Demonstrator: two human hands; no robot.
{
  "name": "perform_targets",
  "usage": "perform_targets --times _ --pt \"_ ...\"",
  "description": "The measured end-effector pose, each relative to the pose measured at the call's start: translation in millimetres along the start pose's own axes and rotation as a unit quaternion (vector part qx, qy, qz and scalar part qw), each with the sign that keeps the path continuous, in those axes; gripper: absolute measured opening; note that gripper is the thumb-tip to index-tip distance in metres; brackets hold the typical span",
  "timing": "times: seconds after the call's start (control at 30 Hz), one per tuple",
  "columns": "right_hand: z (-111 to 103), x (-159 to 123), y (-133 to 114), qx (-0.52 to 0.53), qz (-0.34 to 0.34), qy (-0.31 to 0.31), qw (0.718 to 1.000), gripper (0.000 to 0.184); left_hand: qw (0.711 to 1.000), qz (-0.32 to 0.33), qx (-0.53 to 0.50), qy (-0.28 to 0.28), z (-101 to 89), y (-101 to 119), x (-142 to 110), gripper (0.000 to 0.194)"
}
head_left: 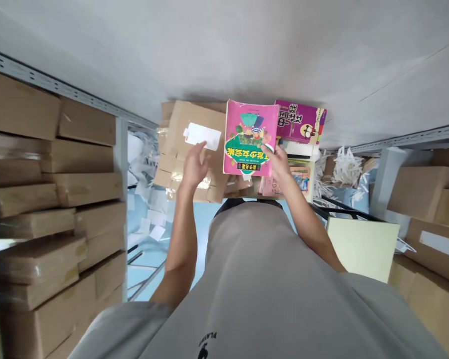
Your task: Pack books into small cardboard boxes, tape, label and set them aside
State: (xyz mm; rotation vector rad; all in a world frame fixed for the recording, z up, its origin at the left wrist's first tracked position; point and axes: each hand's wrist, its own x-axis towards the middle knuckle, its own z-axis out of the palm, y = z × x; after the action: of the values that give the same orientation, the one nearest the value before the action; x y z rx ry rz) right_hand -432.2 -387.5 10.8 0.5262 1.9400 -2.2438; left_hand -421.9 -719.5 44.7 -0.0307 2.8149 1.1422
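Note:
A pink picture book (pixel 251 119) with a green title patch is gripped at its lower right edge by my right hand (pixel 279 162), the thumb on its cover. To its left my left hand (pixel 195 167) hovers over or touches a cardboard box (pixel 179 117); its fingers are apart and point toward a white label (pixel 204 136) on that box. Behind the book on the right lies a purple box or book (pixel 299 122) with a panda picture. Below that, a pinkish book (pixel 301 179) shows partly, the rest covered by my right hand and the pink book.
Cardboard boxes fill the shelving on the left (pixel 97 187) and right (pixel 420 194). Shredded white paper (pixel 347 167) is piled at the right. Paper scraps (pixel 155 219) lie at the left near a metal frame (pixel 145 274). A pale yellow panel (pixel 362 247) stands beside my right forearm.

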Motion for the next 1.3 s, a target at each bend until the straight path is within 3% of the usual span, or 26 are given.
perform_targets --times 0.1,0.2,0.3,0.47,0.6,0.7,0.77,0.83,0.9,0.97,1.07,1.2,1.3 --pt "49 14 28 -0.033 0.046 0.077 0.995 0.055 0.996 0.035 0.002 -0.085 10.5 -20 7 0.059" --pt "72 13 43 -0.087 0.073 0.138 0.984 0.057 0.984 0.088 0.002 -0.154 15.6 -30 5 0.068" --pt "73 3 43 -0.102 0.056 0.140 0.983 0.066 0.973 0.126 0.016 -0.191 11.5 -41 3 0.086" --pt "73 -9 29 -0.158 0.033 0.131 0.978 0.064 0.968 0.142 0.014 -0.205 0.0 -53 9 0.074" --pt "83 -15 11 -0.181 0.009 0.130 0.975 0.069 0.963 0.150 -0.012 -0.224 -3.1 -51 13 0.076" --pt "82 -24 -13 -0.202 -0.011 0.112 0.973 0.068 0.970 0.117 -0.040 -0.208 -7.6 -41 20 0.084" --pt "70 -30 -36 -0.217 -0.027 0.065 0.974 0.063 0.981 0.099 -0.065 -0.156 -14.4 -26 32 0.094" --pt "51 -37 -63 -0.234 -0.039 -0.027 0.971 0.057 0.982 0.116 -0.095 -0.111 -22.6 -3 48 0.102" --pt "26 -45 -89 -0.259 -0.033 -0.120 0.958 0.051 0.973 0.147 -0.128 -0.123 -27.7 24 63 0.094" --pt "-3 -52 -111 -0.286 -0.022 -0.160 0.945 0.047 0.955 0.148 -0.183 -0.181 -25.3 52 73 0.072" --pt "-55 -62 -129 -0.286 -0.029 -0.101 0.952 0.046 0.928 0.091 -0.286 -0.220 -5.6 86 74 0.053" --pt "-129 -51 -122 -0.171 -0.055 0.002 0.984 0.066 0.922 0.015 -0.358 -0.145 44.1 120 71 0.051" --pt "-169 -13 -98 -0.141 -0.081 0.041 0.986 0.071 0.923 -0.018 -0.372 -0.096 95.0 144 87 0.049"
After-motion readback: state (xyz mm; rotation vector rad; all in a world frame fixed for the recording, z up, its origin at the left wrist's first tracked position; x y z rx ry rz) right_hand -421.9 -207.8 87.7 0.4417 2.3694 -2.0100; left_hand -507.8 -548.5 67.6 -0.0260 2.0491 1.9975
